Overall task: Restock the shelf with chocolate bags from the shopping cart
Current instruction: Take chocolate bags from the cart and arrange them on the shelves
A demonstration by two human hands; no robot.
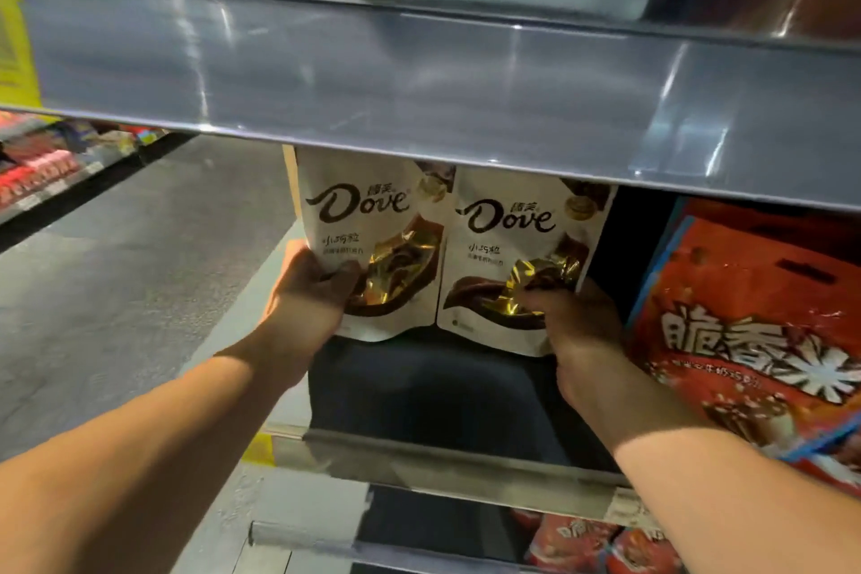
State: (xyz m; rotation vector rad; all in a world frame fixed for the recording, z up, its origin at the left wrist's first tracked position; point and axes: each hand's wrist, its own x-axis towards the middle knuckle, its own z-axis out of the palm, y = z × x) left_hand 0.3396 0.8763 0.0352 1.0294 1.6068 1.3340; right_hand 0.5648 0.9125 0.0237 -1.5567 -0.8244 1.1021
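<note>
A supermarket aisle ran off at nine o'clock of the view, its grey floor (pixel 140 256) leading to a far rack of red packs (pixel 37 172) at ten o'clock. Across twelve o'clock a blurred steel shelf lip (pixel 419 79) filled the upper half, a yellow tag (pixel 14 37) at its nine o'clock end. Under it, at the centre, lay the shelf deck (pixel 442 387), dark and bare behind its metal front rail (pixel 442 457).

Two white Dove chocolate bags stood upright side by side above that deck, faces outward, tops tucked beneath the steel lip. The left hand (pixel 307 294) grasped the left bag (pixel 372 219) at its seven o'clock corner, thumb over the printed face. The right hand (pixel 577 331) grasped the right bag (pixel 512 238) at its five o'clock corner in the same way. Whether the bag bottoms rested on the deck or hung just above it could not be told.

The low outer corners looked a sensible hold: the labels faced the shopper, and the inner edges were free to close against each other, as they nearly did. Carrying one bag per hand likely halved the trips. The pair sat deep on the shelf, probably so that further bags could line up in front.

At three o'clock of the right bag, across a dark gap, leaned an orange-red bag (pixel 745 340); the right hand worked in that gap. More orange-red packs (pixel 582 541) lay one shelf down, at five o'clock. The shopping cart was out of view.
</note>
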